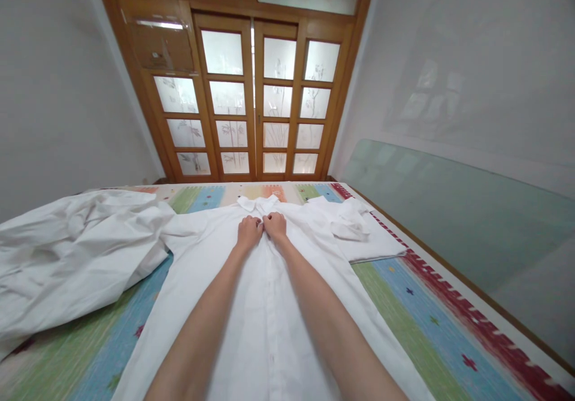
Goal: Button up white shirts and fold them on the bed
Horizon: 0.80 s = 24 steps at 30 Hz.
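left hand (250,231) and right hand (275,226) pinch the white shirt (247,329) at the placket (271,293) below its collar (248,204); it lies spread on the striped cover (422,305), and uneven tugging could skew or crease it

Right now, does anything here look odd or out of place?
Yes: a brown panel fills the upper-left section of the wooden doors, where the other panes are pale glass. Also, white cloth at left lies crumpled in a heap, unlike the white shirt spread beside it.
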Motion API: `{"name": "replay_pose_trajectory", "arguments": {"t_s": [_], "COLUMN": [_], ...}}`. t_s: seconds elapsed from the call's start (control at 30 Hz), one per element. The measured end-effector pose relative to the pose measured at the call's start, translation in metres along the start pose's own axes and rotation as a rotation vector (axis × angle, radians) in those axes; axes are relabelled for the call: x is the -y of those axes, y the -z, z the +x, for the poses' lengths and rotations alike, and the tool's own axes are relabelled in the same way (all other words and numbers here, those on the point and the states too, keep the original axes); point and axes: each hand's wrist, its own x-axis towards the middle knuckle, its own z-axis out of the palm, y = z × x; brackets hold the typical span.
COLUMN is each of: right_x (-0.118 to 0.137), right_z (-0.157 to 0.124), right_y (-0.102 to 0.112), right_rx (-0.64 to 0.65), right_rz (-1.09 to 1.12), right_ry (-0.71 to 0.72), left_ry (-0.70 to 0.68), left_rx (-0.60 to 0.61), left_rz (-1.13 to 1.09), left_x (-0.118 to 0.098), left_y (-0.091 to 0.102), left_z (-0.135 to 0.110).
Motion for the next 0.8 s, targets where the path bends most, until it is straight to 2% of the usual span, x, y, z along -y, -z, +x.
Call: {"name": "replay_pose_trajectory", "arguments": {"t_s": [0.1,0.2,0.4,0.6,0.8], "right_x": [0.0,-0.002,-0.004,0.002,0.002], "right_z": [0.003,0.002,0.004,0.014,0.011], "right_y": [-0.004,-0.005,0.0,0.015,0.017], "right_rx": [0.006,0.018,0.058,0.191,0.164], "right_rz": [0.045,0.072,0.127,0.217,0.236], "right_ry": [-0.046,-0.019,-0.038,-0.119,-0.09], "left_ry": [0.049,0.086,0.141,0.154,0.181], "left_rx": [-0.049,-0.065,-0.026,0.004,0.01], "left_rz": [0.006,-0.029,-0.083,-0.113,-0.148], "left_x": [-0.005,-0.003,0.0,-0.001,0.0], "left_y": [-0.007,-0.009,-0.006,-0.005,-0.004], "left_z": [0.002,0.002,0.005,0.005,0.005]}}
